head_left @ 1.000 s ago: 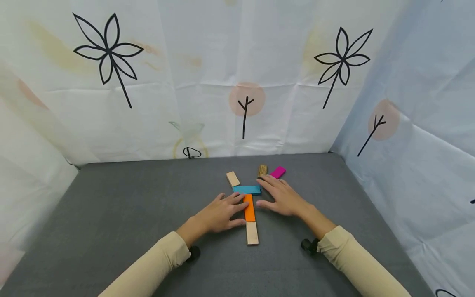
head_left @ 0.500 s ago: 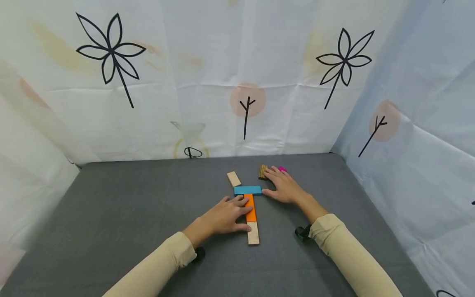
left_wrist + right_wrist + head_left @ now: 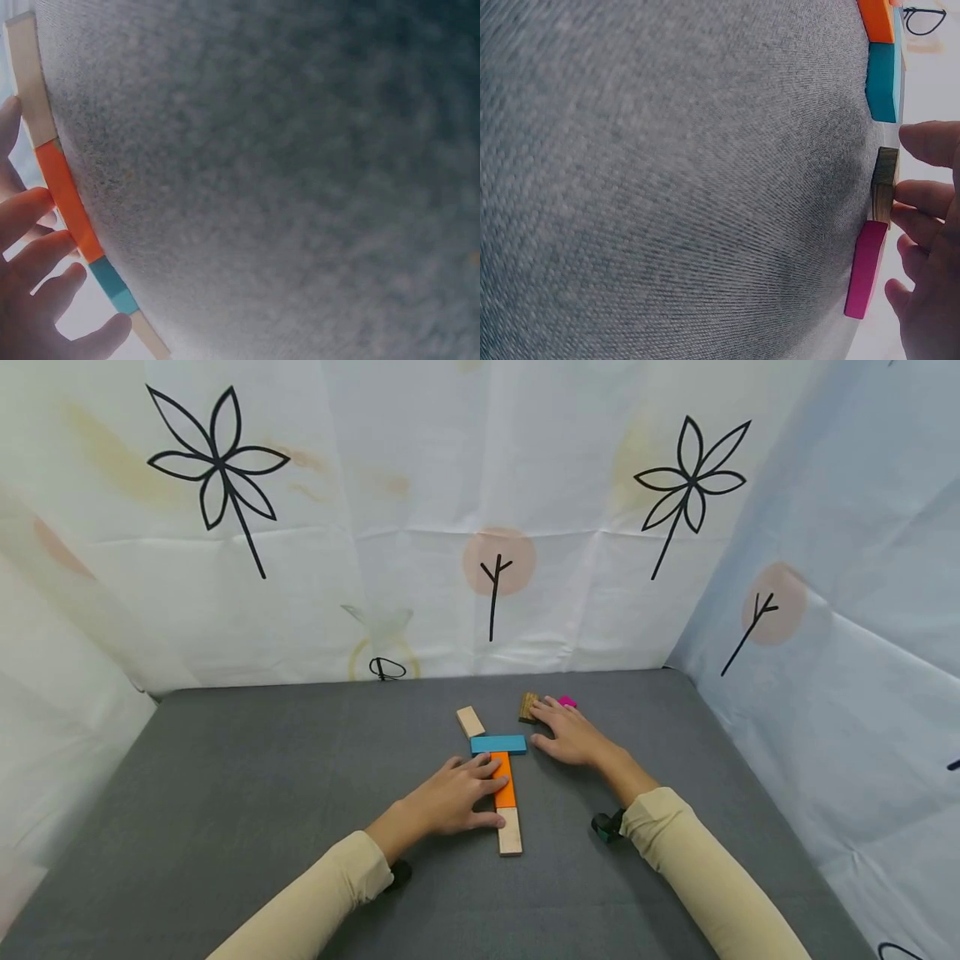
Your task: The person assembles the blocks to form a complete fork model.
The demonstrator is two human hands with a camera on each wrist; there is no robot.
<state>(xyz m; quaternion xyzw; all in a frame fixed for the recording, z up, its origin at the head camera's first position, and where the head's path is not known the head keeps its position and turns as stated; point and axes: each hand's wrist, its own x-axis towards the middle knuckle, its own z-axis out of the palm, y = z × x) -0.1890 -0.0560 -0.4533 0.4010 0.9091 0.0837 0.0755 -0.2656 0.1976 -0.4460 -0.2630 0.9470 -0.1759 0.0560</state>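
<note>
My left hand [image 3: 453,797] lies spread over the left side of an orange wooden block [image 3: 504,785], fingertips on it and thumb at the plain wooden block [image 3: 510,839] below. A blue block [image 3: 498,744] lies crosswise at the orange one's far end. My right hand [image 3: 568,737] has its fingers extended, with fingertips at a brown wood-grained block [image 3: 528,707]. Under that hand a magenta block [image 3: 567,702] is mostly hidden in the head view; the right wrist view shows the magenta block [image 3: 866,270] whole, beside the brown one.
Another plain wooden block [image 3: 470,722] slants off the blue block's left end. All the blocks lie flat on a grey cloth-covered table [image 3: 262,793]. White fabric walls [image 3: 420,527] with plant drawings rise behind and at the sides.
My right hand has moved away from me, over the magenta block, fingertips to the brown one. My left hand has slid slightly right, its thumb now on the near plain block. The blocks look unmoved.
</note>
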